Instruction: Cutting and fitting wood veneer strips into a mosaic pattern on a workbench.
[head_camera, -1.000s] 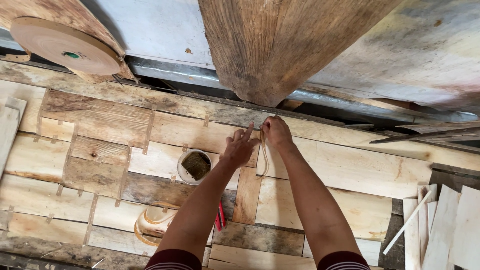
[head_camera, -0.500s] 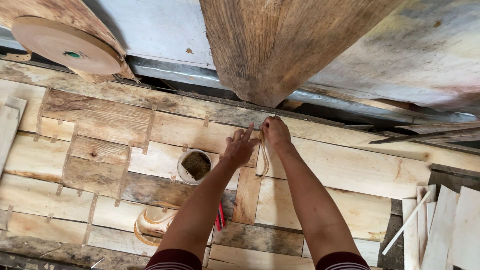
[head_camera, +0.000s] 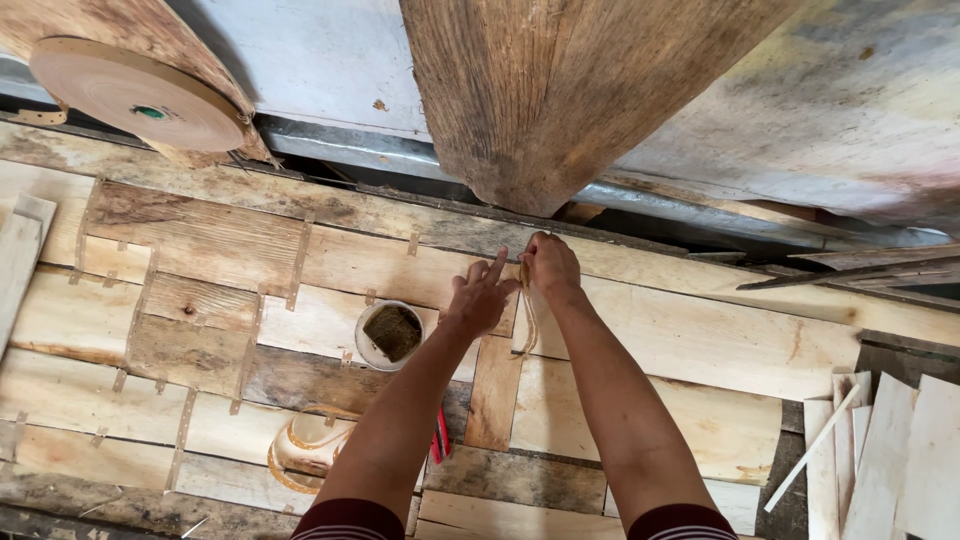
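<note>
My right hand (head_camera: 549, 266) pinches the top of a thin brown paper tape strip (head_camera: 527, 325) that hangs down over a seam between two veneer pieces. My left hand (head_camera: 478, 299) rests flat beside it with fingers spread, pressing the patchwork veneer sheet (head_camera: 220, 250) near the seam. Both hands sit at the far edge of the sheet, just below a large rough wooden roller (head_camera: 560, 90).
A white cup (head_camera: 389, 335) holding a wet sponge stands left of my left arm. A tape roll (head_camera: 310, 445) lies nearer me, and a big tape reel (head_camera: 135, 95) hangs at the upper left. Red-handled scissors (head_camera: 440, 440) peek out under my left forearm. Loose veneer strips (head_camera: 900, 450) pile at right.
</note>
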